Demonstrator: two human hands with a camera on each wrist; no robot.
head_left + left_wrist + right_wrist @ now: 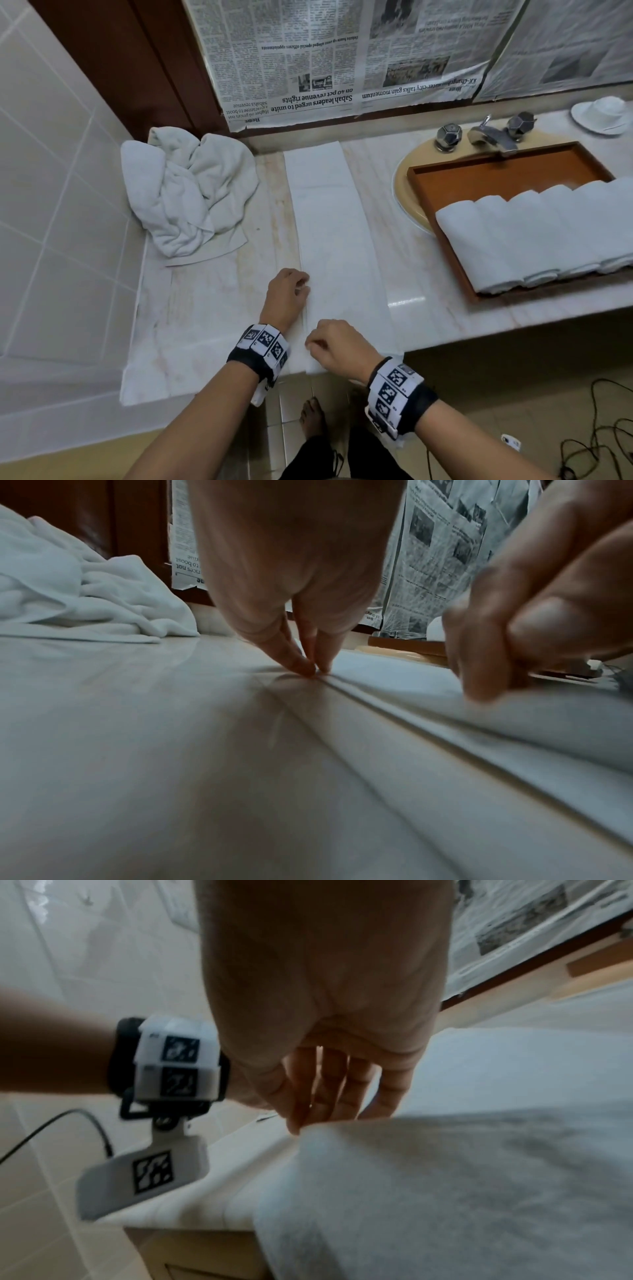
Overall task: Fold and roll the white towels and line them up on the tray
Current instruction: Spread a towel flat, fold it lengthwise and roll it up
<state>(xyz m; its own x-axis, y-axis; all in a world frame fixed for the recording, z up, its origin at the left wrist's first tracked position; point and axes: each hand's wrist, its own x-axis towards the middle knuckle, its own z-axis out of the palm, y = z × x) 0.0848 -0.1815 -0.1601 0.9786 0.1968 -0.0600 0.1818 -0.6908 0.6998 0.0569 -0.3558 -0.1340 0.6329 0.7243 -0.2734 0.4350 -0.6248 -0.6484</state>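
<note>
A long folded towel (337,236) lies as a narrow strip on the counter (212,301), running from its 6 o'clock end at the counter's front edge toward 12 o'clock at the newspaper (308,58); laid out flat and lengthwise like this, it is probably being readied for rolling from the near end. The left hand (289,294) sits at the strip's 9 o'clock edge, fingertips (310,666) pressed down on the fold line, seemingly to square the layers; its fingers are fairly straight and grip nothing. The right hand (337,347) lies over the near end, at 5 o'clock from the left hand; in the right wrist view its thumb and fingers (342,1091) pinch the left edge of the cloth. Both hands thus work the same long edge, close together. At 3 o'clock the tray (507,171) rests over the sink (402,181) and already carries a row of rolls (534,233), side by side. At 10 o'clock a heap (185,192) of unfolded towels waits.
</note>
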